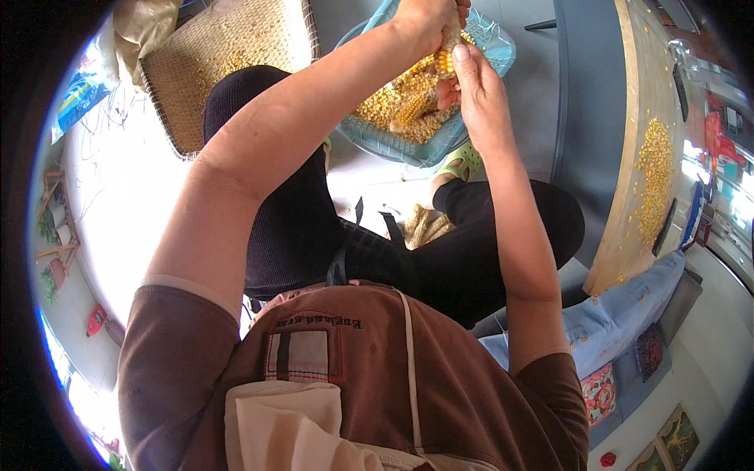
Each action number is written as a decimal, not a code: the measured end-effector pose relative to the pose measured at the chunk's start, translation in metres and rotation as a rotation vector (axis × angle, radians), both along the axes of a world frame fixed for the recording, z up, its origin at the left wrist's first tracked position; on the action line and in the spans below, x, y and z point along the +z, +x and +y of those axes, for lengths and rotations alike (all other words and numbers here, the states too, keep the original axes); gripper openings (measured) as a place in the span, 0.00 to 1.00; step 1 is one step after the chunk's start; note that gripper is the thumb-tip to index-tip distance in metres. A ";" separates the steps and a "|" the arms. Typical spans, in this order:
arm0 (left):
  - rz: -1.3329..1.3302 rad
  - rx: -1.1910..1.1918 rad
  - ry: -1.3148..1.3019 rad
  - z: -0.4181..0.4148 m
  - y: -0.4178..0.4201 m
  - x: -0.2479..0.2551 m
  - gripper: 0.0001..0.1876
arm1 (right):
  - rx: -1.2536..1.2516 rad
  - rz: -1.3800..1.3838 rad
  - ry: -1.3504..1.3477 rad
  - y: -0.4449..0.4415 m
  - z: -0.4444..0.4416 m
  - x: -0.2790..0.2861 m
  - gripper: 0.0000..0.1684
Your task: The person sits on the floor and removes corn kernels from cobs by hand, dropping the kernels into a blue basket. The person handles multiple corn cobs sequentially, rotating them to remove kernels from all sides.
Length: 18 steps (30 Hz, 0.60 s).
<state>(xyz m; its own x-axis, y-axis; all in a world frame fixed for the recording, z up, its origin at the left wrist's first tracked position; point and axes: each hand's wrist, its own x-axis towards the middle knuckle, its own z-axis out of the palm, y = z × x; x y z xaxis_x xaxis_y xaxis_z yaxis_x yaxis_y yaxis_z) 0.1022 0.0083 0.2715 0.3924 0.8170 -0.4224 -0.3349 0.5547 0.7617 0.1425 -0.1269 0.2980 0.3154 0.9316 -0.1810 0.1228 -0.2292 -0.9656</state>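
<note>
Above a light-blue plastic basket (383, 141), my left hand (427, 23) grips a pale, bare part of a corn cob (452, 32). My right hand (477, 88) holds yellow kernels on an ear of corn (445, 62) between thumb and fingers, just below the left hand. Whether this is one ear or two pressed together, I cannot tell. The basket holds loose corn kernels (371, 105) and an ear with kernels on it (412, 109). Part of my right hand's fingers shows under the ear; the left fingertips are partly hidden.
A woven tray (265, 29) with scattered kernels lies at the upper left. On the right, a wooden tabletop (618, 176) bears a pile of kernels (655, 176). Pale corn cobs (421, 226) lie on the floor between my legs, near a green clog (462, 160).
</note>
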 end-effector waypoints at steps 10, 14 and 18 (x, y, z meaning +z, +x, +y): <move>0.046 0.088 -0.009 -0.007 0.005 -0.007 0.14 | -0.088 -0.161 -0.072 -0.005 0.003 -0.007 0.24; 0.082 0.026 0.109 -0.014 0.005 -0.003 0.14 | -0.101 -0.160 -0.113 -0.002 0.004 -0.011 0.23; 0.100 0.024 0.081 -0.011 0.006 -0.001 0.16 | -0.135 0.021 -0.054 0.002 0.001 -0.015 0.24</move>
